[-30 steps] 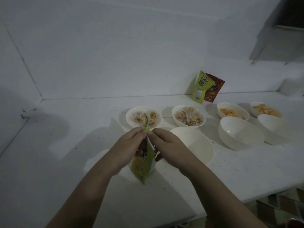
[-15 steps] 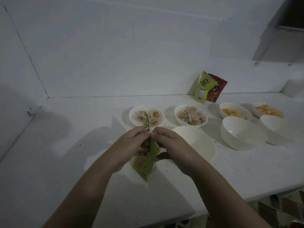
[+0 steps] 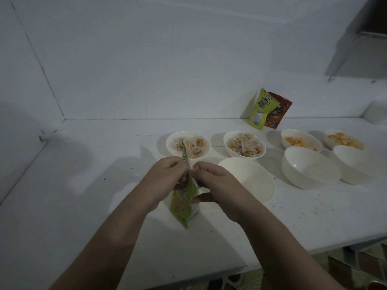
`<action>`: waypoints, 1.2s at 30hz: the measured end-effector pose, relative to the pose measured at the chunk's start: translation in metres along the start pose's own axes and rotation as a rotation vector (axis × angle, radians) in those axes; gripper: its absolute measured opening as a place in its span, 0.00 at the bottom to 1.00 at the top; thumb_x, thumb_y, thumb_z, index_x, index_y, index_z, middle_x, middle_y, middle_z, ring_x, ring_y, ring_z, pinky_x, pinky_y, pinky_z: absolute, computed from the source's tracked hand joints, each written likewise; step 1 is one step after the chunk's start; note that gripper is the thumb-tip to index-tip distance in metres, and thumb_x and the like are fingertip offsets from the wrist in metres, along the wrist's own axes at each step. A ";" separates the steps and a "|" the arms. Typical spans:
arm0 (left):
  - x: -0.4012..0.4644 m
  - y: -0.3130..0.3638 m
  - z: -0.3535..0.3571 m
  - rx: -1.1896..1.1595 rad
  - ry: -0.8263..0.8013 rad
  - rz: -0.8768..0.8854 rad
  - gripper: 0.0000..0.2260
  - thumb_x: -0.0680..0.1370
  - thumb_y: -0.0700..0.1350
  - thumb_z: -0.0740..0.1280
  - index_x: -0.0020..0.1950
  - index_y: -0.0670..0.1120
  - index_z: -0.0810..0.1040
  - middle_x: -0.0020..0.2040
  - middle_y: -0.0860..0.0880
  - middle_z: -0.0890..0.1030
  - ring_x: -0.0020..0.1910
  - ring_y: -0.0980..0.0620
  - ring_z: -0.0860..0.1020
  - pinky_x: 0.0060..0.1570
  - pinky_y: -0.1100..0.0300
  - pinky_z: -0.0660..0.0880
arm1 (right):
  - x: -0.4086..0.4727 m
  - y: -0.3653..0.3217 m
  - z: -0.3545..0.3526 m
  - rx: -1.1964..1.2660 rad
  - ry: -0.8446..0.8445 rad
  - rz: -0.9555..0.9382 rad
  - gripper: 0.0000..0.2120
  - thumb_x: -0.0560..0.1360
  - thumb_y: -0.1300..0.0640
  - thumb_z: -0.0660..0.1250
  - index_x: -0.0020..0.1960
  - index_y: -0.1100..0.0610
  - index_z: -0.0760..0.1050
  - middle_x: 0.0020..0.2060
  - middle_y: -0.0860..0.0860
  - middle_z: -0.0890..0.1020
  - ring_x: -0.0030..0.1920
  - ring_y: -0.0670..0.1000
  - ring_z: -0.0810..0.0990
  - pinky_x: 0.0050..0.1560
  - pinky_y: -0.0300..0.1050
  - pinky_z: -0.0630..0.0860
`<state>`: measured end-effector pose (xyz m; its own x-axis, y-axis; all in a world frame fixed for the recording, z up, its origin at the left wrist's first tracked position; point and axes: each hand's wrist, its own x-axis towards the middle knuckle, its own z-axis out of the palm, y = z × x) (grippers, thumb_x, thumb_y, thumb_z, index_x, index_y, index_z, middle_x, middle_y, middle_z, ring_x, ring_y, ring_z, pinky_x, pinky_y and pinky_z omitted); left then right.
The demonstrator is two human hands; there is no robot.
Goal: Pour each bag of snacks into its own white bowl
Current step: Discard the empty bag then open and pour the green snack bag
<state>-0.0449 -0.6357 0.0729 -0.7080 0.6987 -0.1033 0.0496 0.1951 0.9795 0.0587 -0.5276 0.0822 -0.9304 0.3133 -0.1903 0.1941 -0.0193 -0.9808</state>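
A green snack bag (image 3: 182, 203) hangs upright over the white counter, pinched at its top edge by both hands. My left hand (image 3: 165, 181) grips the top from the left, my right hand (image 3: 217, 185) from the right, fingertips almost touching. A narrow strip of the bag sticks up above the fingers. Just right of my right hand sits an empty white bowl (image 3: 254, 181). Behind are two bowls with wrapped snacks (image 3: 173, 143) (image 3: 230, 146).
Two more empty white bowls (image 3: 310, 170) (image 3: 360, 164) stand at the right, with two bowls of orange snacks (image 3: 301, 140) (image 3: 343, 139) behind them. A green bag (image 3: 261, 109) and a red bag (image 3: 278, 114) lean on the back wall. The counter edge (image 3: 314, 245) runs near right.
Both hands stay pinched on the bag's top and have shifted only slightly; the bag hangs a little straighter. The view has drifted slightly.
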 end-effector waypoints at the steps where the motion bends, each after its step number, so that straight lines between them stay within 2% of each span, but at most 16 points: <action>1: 0.000 0.000 0.002 0.014 0.017 0.007 0.16 0.74 0.43 0.62 0.26 0.50 0.72 0.32 0.47 0.72 0.35 0.49 0.72 0.46 0.49 0.76 | 0.000 0.000 0.001 -0.021 0.027 -0.008 0.11 0.81 0.59 0.61 0.41 0.59 0.75 0.37 0.54 0.77 0.40 0.49 0.79 0.40 0.45 0.82; 4: -0.002 0.001 0.006 0.041 0.069 0.014 0.13 0.69 0.48 0.61 0.24 0.51 0.71 0.30 0.48 0.72 0.35 0.48 0.72 0.45 0.49 0.74 | 0.002 0.002 0.002 -0.119 0.122 -0.034 0.12 0.80 0.61 0.61 0.41 0.68 0.73 0.35 0.55 0.78 0.37 0.49 0.80 0.41 0.48 0.83; 6: 0.001 -0.003 0.006 0.036 0.123 0.012 0.17 0.73 0.45 0.61 0.23 0.51 0.69 0.28 0.51 0.70 0.34 0.49 0.70 0.43 0.50 0.73 | 0.004 0.004 0.001 -0.147 0.176 -0.023 0.12 0.79 0.62 0.60 0.43 0.72 0.70 0.37 0.58 0.79 0.34 0.48 0.81 0.39 0.47 0.84; 8: 0.002 -0.007 0.005 0.029 0.158 0.007 0.20 0.76 0.41 0.60 0.23 0.52 0.67 0.27 0.52 0.68 0.33 0.49 0.68 0.43 0.51 0.72 | 0.005 0.007 -0.003 -0.127 0.226 0.008 0.11 0.79 0.63 0.59 0.43 0.71 0.69 0.39 0.63 0.79 0.34 0.51 0.82 0.41 0.50 0.85; 11: 0.000 -0.010 0.002 0.035 0.209 0.011 0.21 0.76 0.40 0.60 0.23 0.51 0.66 0.27 0.51 0.67 0.33 0.50 0.68 0.42 0.52 0.70 | 0.005 0.010 -0.006 -0.094 0.297 0.023 0.10 0.79 0.63 0.59 0.41 0.64 0.71 0.41 0.67 0.78 0.36 0.54 0.82 0.44 0.54 0.85; 13: -0.001 -0.011 0.001 0.081 0.253 0.043 0.18 0.76 0.42 0.61 0.25 0.49 0.66 0.29 0.47 0.68 0.33 0.49 0.68 0.39 0.53 0.67 | 0.005 0.011 -0.007 -0.087 0.341 0.013 0.10 0.80 0.62 0.58 0.40 0.63 0.70 0.43 0.68 0.78 0.33 0.51 0.83 0.40 0.49 0.85; 14: -0.003 -0.011 0.001 0.129 0.276 0.071 0.16 0.76 0.42 0.61 0.28 0.44 0.66 0.31 0.44 0.69 0.33 0.49 0.68 0.37 0.54 0.65 | 0.005 0.011 -0.007 -0.084 0.362 0.004 0.11 0.80 0.62 0.58 0.41 0.66 0.70 0.44 0.69 0.79 0.32 0.49 0.83 0.38 0.45 0.84; 16: -0.006 -0.010 0.003 0.225 0.335 0.124 0.15 0.77 0.44 0.61 0.32 0.39 0.66 0.32 0.42 0.70 0.31 0.52 0.66 0.33 0.56 0.62 | 0.006 0.011 -0.005 -0.078 0.385 -0.023 0.12 0.81 0.63 0.58 0.43 0.71 0.70 0.46 0.68 0.80 0.32 0.47 0.84 0.35 0.40 0.82; 20: -0.010 -0.004 0.007 0.258 0.357 0.122 0.15 0.77 0.45 0.61 0.31 0.45 0.63 0.28 0.49 0.65 0.26 0.58 0.63 0.29 0.62 0.61 | 0.004 0.011 -0.001 -0.257 0.385 -0.126 0.12 0.81 0.62 0.59 0.40 0.65 0.68 0.43 0.62 0.80 0.40 0.53 0.85 0.37 0.46 0.85; 23: -0.008 0.001 0.004 0.272 0.263 0.013 0.13 0.78 0.48 0.61 0.35 0.45 0.68 0.33 0.50 0.71 0.33 0.54 0.71 0.34 0.61 0.65 | 0.003 0.010 0.002 -0.471 0.358 -0.198 0.11 0.80 0.62 0.59 0.41 0.67 0.68 0.41 0.61 0.76 0.42 0.57 0.82 0.36 0.49 0.85; 25: -0.003 0.006 0.003 0.266 0.212 -0.052 0.11 0.78 0.53 0.61 0.42 0.48 0.71 0.39 0.51 0.75 0.40 0.53 0.75 0.37 0.58 0.68 | 0.003 0.007 0.003 -0.500 0.311 -0.193 0.10 0.78 0.63 0.60 0.41 0.68 0.69 0.41 0.62 0.77 0.39 0.55 0.82 0.36 0.51 0.84; 28: 0.008 0.009 0.002 0.298 0.170 -0.075 0.12 0.77 0.57 0.62 0.45 0.49 0.69 0.42 0.50 0.74 0.38 0.52 0.73 0.36 0.57 0.67 | 0.005 0.001 0.003 -0.512 0.255 -0.137 0.10 0.75 0.62 0.63 0.42 0.71 0.72 0.38 0.63 0.81 0.33 0.51 0.84 0.40 0.58 0.83; 31: 0.015 0.007 0.002 0.601 0.218 0.017 0.10 0.77 0.53 0.60 0.39 0.50 0.70 0.49 0.46 0.75 0.41 0.48 0.74 0.42 0.54 0.71 | 0.007 -0.003 -0.001 -0.605 0.225 -0.039 0.15 0.74 0.57 0.65 0.40 0.70 0.71 0.36 0.63 0.81 0.35 0.56 0.85 0.42 0.58 0.83; 33: 0.011 0.007 0.006 0.737 0.230 0.089 0.11 0.78 0.50 0.58 0.37 0.51 0.70 0.52 0.48 0.73 0.46 0.46 0.75 0.50 0.47 0.74 | 0.009 -0.004 -0.004 -0.765 0.199 0.039 0.15 0.76 0.50 0.62 0.38 0.61 0.72 0.35 0.57 0.81 0.38 0.57 0.82 0.40 0.52 0.77; 35: 0.007 0.008 0.011 0.753 0.205 0.173 0.11 0.80 0.50 0.58 0.39 0.51 0.72 0.55 0.50 0.73 0.49 0.47 0.75 0.54 0.45 0.73 | 0.011 -0.003 -0.007 -0.935 0.224 0.071 0.14 0.78 0.46 0.58 0.44 0.56 0.72 0.38 0.52 0.79 0.43 0.55 0.78 0.41 0.48 0.72; 36: 0.006 0.009 0.013 0.766 0.194 0.210 0.10 0.80 0.51 0.58 0.41 0.51 0.73 0.57 0.51 0.73 0.50 0.49 0.75 0.55 0.45 0.73 | 0.012 -0.003 -0.008 -0.960 0.239 0.067 0.14 0.78 0.45 0.58 0.47 0.55 0.73 0.40 0.50 0.78 0.44 0.54 0.78 0.43 0.48 0.73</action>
<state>-0.0393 -0.6213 0.0792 -0.7366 0.6547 0.1696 0.6125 0.5394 0.5778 0.0495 -0.5157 0.0831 -0.8415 0.5251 -0.1268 0.5119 0.7002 -0.4976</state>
